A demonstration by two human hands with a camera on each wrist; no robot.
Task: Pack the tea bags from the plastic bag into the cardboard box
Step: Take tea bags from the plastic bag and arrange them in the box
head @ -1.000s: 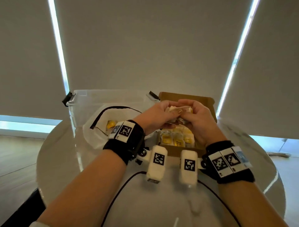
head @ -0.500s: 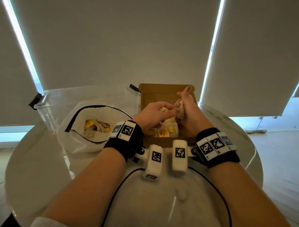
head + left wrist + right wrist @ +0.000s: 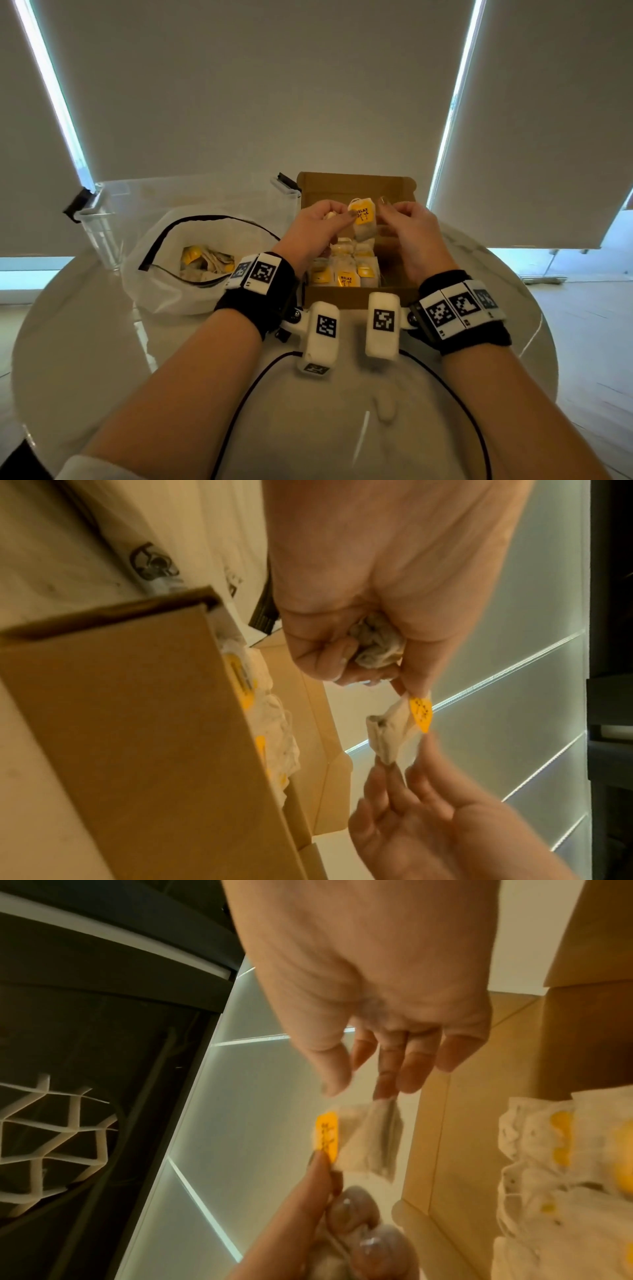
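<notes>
A tea bag (image 3: 363, 219) with a yellow RELAX tag hangs above the open cardboard box (image 3: 356, 186). My left hand (image 3: 346, 214) pinches its left top edge by the tag. In the left wrist view a second, crumpled tea bag (image 3: 377, 647) sits in that hand's curled fingers. My right hand (image 3: 390, 209) pinches the opposite corner of the tea bag (image 3: 394, 734) between two fingers, thumb apart. Several tea bags (image 3: 346, 274) stand in rows in the box. The white plastic bag (image 3: 178, 284) lies open at the left with more tea bags (image 3: 202, 262) inside.
A clear plastic tub (image 3: 102, 219) stands behind the plastic bag, touching the box's left side. Everything rests on a round white table (image 3: 85, 342). Black cables (image 3: 253, 383) run from my wrists over the near part of the table.
My hands have drawn apart over the box. The tea bag, bunched between them before, now hangs spread with its yellow tag facing me.
</notes>
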